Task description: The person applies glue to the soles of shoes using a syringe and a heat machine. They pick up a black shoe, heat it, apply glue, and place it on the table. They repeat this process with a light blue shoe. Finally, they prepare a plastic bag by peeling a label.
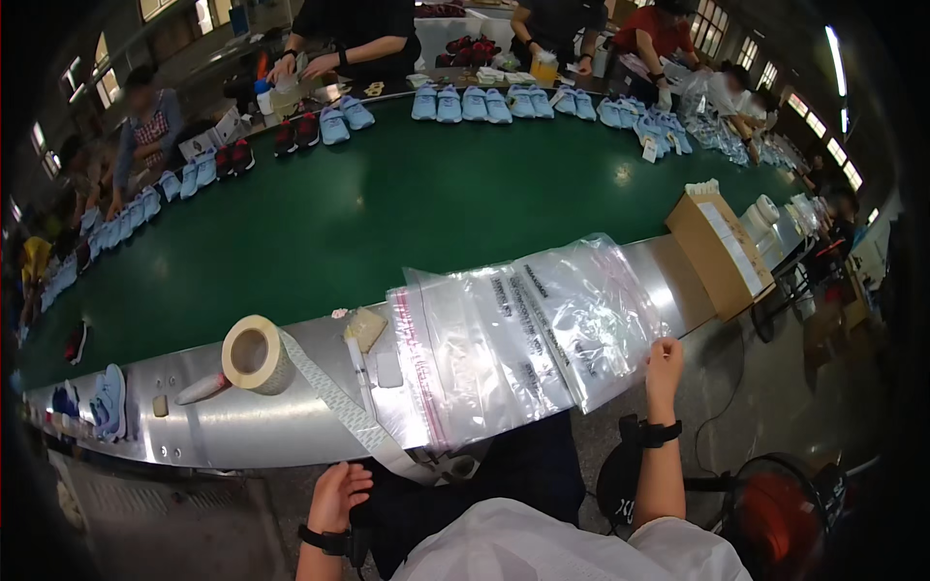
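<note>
My right hand (664,373) is closed, its fingertips pinched at the near right corner of a clear plastic bag (605,315). That bag lies on top of a spread of more clear bags (465,358) with dark print and a pink strip along the left edge. My left hand (339,496) is low, off the table's near edge, palm inward with its fingers loosely apart and nothing in it. Close to it hangs the end of a strip of white labels (344,407), running down from a large label roll (254,354) on the metal ledge.
A green conveyor belt (387,203) runs beyond the metal ledge (252,431). Light blue shoes (484,104) line its far side, where several people work. An open cardboard box (717,254) stands right of the bags. A red-and-black fan (775,518) is at lower right.
</note>
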Demonstrator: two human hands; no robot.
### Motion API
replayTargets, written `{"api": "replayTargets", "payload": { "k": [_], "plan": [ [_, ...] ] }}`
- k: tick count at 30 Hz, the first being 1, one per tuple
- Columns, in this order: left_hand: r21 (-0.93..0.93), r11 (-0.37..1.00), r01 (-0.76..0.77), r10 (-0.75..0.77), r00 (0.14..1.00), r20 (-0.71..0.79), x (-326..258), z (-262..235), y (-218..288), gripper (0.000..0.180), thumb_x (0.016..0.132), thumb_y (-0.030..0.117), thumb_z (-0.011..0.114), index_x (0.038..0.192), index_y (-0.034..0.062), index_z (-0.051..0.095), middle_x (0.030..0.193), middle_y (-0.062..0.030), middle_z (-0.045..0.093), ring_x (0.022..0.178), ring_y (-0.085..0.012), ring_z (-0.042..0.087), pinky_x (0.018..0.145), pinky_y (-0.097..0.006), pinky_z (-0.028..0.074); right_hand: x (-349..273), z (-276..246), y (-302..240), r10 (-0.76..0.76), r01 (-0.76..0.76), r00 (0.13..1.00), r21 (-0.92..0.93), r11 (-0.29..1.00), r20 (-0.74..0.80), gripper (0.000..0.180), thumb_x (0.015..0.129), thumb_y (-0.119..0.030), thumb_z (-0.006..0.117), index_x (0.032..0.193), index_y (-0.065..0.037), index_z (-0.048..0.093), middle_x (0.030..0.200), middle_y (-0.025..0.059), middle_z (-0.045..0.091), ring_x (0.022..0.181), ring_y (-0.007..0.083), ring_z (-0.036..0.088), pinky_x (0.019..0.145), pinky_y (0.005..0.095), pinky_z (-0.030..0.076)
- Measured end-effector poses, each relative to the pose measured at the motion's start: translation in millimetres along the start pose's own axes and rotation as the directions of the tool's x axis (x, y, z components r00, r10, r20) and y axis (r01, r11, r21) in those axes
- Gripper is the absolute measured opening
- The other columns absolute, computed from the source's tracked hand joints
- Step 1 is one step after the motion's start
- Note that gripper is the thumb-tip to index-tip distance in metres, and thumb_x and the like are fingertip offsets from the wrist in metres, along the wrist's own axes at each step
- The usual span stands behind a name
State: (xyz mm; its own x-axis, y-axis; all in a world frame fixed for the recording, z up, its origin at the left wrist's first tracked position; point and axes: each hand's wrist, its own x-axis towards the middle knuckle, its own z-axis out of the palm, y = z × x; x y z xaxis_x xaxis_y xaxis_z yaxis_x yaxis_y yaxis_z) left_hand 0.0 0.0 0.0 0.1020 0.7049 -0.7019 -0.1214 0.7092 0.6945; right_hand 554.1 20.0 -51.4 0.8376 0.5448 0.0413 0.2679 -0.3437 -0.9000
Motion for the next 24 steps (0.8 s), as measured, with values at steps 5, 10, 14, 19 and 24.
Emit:
{"api": "replayTargets", "payload": {
  "k": [5,10,14,19,24],
  "plan": [
    [0.009,0.984,-0.18,0.175,0.968,0.181,47,90,-54,0.021,0.09,0.024,0.056,0.096,0.0046,0.062,0.094,-0.0021,0.062,0.088,-0.0082,0.056,0.076,-0.022,0.042,-72,-4,-114,-0.634,0.636,0.772,-0.04,0.771,0.043,0.01,0.085,-0.002,0.052,0.094,0.0,0.056,0.088,0.0082,0.057,0.068,0.0147,0.053,0.057,0.0253,0.042],
    [-0.206,0.966,-0.159,0.214,0.935,0.281,-3,103,-24,0.02,0.095,0.021,0.048,0.1,0.0035,0.058,0.089,-0.0061,0.063,0.079,-0.0125,0.061,0.074,-0.025,0.049,-187,50,-128,-0.51,0.354,0.238,0.415,0.838,0.827,0.016,0.085,-0.008,0.056,0.1,-0.001,0.059,0.085,0.0074,0.059,0.069,0.0148,0.055,0.057,0.0238,0.043],
    [-0.219,0.959,-0.183,0.249,0.911,0.328,-20,105,-20,0.022,0.096,0.021,0.046,0.105,0.0026,0.056,0.091,-0.0063,0.063,0.081,-0.0132,0.061,0.073,-0.026,0.05,-221,88,-142,-0.142,-0.14,0.104,0.156,0.978,0.984,0.019,0.089,-0.015,0.054,0.098,0.0,0.059,0.08,0.0033,0.059,0.068,0.0095,0.054,0.058,0.0227,0.044],
    [-0.255,0.948,-0.188,0.257,0.928,0.269,13,89,-4,0.026,0.096,0.027,0.044,0.107,0.005,0.053,0.103,-0.0065,0.059,0.093,-0.0145,0.059,0.079,-0.028,0.05,-220,106,-151,-0.041,-0.326,0.049,0.055,0.944,0.998,0.009,0.087,-0.012,0.057,0.08,-0.006,0.057,0.071,-0.0041,0.051,0.064,0.0038,0.044,0.059,0.0195,0.037],
    [-0.46,0.786,-0.413,0.433,0.899,-0.067,78,28,58,0.028,0.094,0.022,0.046,0.11,0.0,0.049,0.108,-0.0106,0.056,0.101,-0.0212,0.057,0.083,-0.035,0.05,-210,88,-143,-0.106,-0.097,0.0,0.105,0.99,0.994,0.013,0.087,-0.015,0.06,0.085,-0.002,0.06,0.072,-0.0039,0.055,0.066,0.0037,0.047,0.058,0.0203,0.039]
  ]
}}
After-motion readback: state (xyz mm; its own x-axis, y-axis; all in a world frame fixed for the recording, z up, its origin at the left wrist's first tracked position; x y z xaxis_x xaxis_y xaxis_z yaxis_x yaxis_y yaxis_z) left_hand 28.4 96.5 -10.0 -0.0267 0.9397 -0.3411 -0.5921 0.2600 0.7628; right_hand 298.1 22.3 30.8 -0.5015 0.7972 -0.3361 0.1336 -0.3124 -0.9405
